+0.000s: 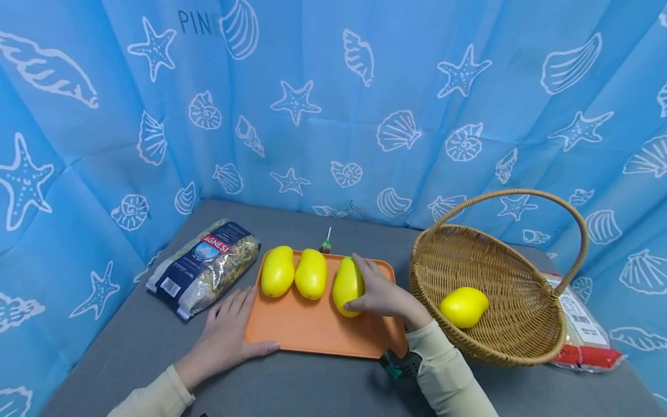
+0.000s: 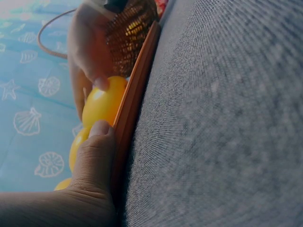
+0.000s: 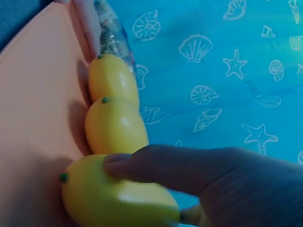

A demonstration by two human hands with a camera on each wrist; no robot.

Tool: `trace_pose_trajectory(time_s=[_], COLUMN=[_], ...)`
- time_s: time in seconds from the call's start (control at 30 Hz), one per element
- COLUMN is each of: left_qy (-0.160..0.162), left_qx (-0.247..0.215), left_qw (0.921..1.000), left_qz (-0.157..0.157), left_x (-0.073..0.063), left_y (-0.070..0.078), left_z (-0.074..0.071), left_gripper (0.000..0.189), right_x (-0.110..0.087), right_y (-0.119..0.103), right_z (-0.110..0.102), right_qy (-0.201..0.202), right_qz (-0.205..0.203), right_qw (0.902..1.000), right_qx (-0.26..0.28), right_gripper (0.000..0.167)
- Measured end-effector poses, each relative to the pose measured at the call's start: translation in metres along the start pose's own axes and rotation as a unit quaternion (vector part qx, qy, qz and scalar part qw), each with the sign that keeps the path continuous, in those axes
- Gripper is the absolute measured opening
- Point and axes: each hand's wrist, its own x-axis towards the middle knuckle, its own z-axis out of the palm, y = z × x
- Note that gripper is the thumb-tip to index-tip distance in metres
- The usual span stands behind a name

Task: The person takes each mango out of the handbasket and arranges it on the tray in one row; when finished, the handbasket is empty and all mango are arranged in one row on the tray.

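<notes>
Three yellow mangoes lie across an orange tray (image 1: 312, 336): a left mango (image 1: 278, 271), a middle mango (image 1: 311, 274) and a right mango (image 1: 347, 288). My right hand (image 1: 383, 292) grips the right mango, thumb on its near side and fingers round the far end. In the right wrist view the thumb presses on that mango (image 3: 118, 201), whose small green tip shows. My left hand (image 1: 226, 333) rests at the tray's left edge with fingers extended. Its thumb (image 2: 94, 161) lies along the tray rim in the left wrist view.
A wicker basket (image 1: 495, 255) with a tall handle stands tilted on the right, another yellow mango (image 1: 464, 307) inside. Behind it lies a red and clear packet (image 1: 586, 330). An Agnesi pasta bag (image 1: 208, 263) lies left of the tray. A small green ornament (image 1: 326, 245) stands behind the tray.
</notes>
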Motion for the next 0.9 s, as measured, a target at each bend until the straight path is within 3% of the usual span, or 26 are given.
trace_pose_trajectory(time_s=[0.57, 0.9], left_qy=[-0.006, -0.005], left_qx=[0.004, 0.0], left_qw=[1.0, 1.0], left_qz=[-0.005, -0.005], left_x=[-0.0003, -0.0006], left_y=[0.0015, 0.0012], left_z=[-0.0013, -0.0005], left_gripper=[0.128, 0.128], right_x=[0.0038, 0.0025], right_y=[0.0054, 0.0027], right_z=[0.0039, 0.0088], right_qy=[0.016, 0.004], right_qz=[0.023, 0.029], right_qw=[0.9971, 0.9982], right_qx=[0.071, 0.052], right_gripper=[0.079, 0.078])
